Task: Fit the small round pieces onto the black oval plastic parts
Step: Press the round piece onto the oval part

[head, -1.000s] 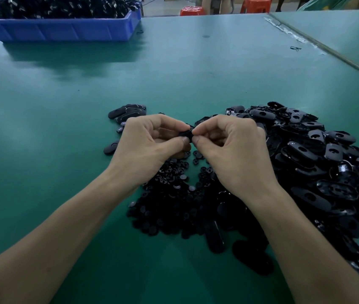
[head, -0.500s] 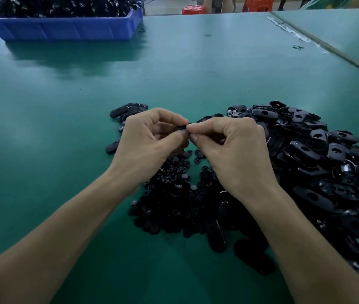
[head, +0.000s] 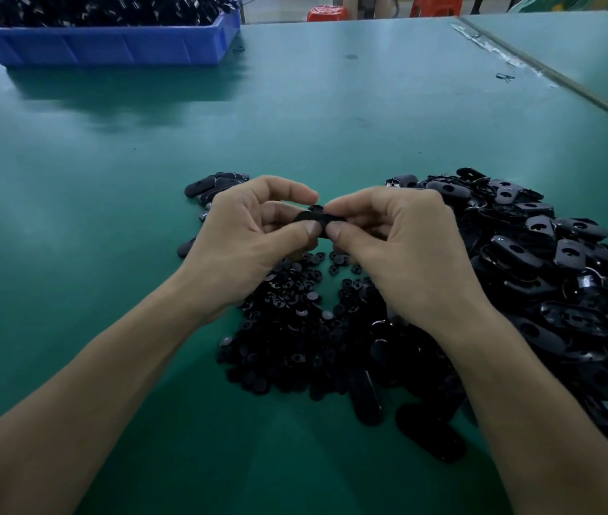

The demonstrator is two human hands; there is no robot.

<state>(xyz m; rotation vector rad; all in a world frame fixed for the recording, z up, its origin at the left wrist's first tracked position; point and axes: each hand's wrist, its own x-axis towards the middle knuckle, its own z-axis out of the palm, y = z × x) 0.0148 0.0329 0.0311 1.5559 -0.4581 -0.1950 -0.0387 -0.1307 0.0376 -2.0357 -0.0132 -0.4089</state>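
Both hands meet above the green table, holding one black oval part between them. My left hand pinches its left end with thumb and fingers. My right hand pinches its right end. A small round piece sits on top of the oval, between the fingertips. Under the hands lies a heap of small round pieces. A big pile of black oval parts spreads to the right.
A few oval parts lie in a small group beyond my left hand. A blue bin full of black parts stands at the far left. A seam with a second table runs along the far right. Red stools stand behind.
The fingers have parted slightly, so the oval part and the round piece on it now show between the thumbs. Both hands stay in about the same place.
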